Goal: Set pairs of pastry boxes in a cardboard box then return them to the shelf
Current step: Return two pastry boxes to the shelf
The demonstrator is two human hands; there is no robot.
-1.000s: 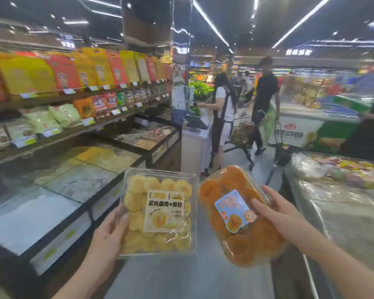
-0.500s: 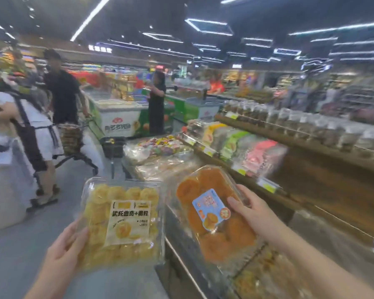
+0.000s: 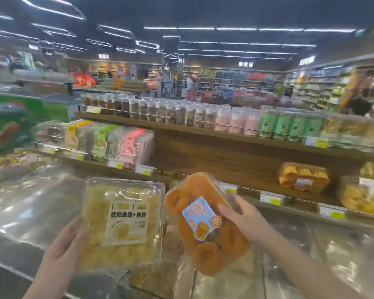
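Note:
My left hand [image 3: 62, 252] grips the left edge of a clear plastic box of pale yellow pastries [image 3: 122, 225] with a cream label. My right hand [image 3: 242, 216] holds a clear box of orange-brown pastries [image 3: 203, 225] with a blue label, thumb on its lid, the box tilted. Both boxes hang side by side in front of the wooden shelf [image 3: 225, 156]. No cardboard box is in view.
Below the boxes lie plastic-covered trays [image 3: 30, 203] of loose goods. Pastry boxes [image 3: 303, 176] sit on the lower shelf at right, near yellow price tags [image 3: 270, 198]. The upper shelf carries jars [image 3: 160, 111] and green packs [image 3: 289, 126]. Store aisles stretch behind.
My view has swung right, from the aisle with shoppers to the wooden shelf. Both hands keep their boxes, now held closer together in front of the shelf.

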